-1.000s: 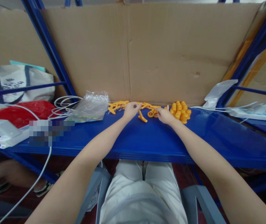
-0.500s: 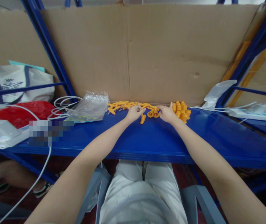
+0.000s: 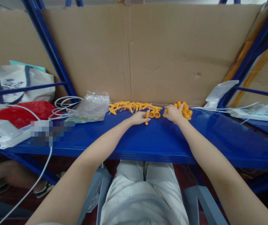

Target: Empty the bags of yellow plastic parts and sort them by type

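My left hand [image 3: 139,118] is closed around a small orange plastic piece [image 3: 146,121], which stands out upright past the fingertips. My right hand [image 3: 173,113] has its fingers curled at the left side of a cluster of orange knobbed pieces [image 3: 187,112]. A bit of orange [image 3: 164,113] shows at its fingertips, its shape mostly covered. Between the hands lie two orange cone-shaped pieces [image 3: 157,115], round open ends facing me. Along the cardboard, several branching orange pieces with thin metal chains [image 3: 130,107] form a row.
The blue shelf top [image 3: 148,140] ends in front at my lap. Left of the row lies a clear plastic bag [image 3: 90,107], with white cables, a red bag [image 3: 33,112] and a power strip [image 3: 12,137] beyond. A cardboard sheet [image 3: 162,56] stands behind. Another power strip [image 3: 258,115] lies right.
My left hand has come slightly nearer and right, and the orange piece that lay before it is now upright in its fingers. My right hand has shifted right, from the cones to the orange cluster.
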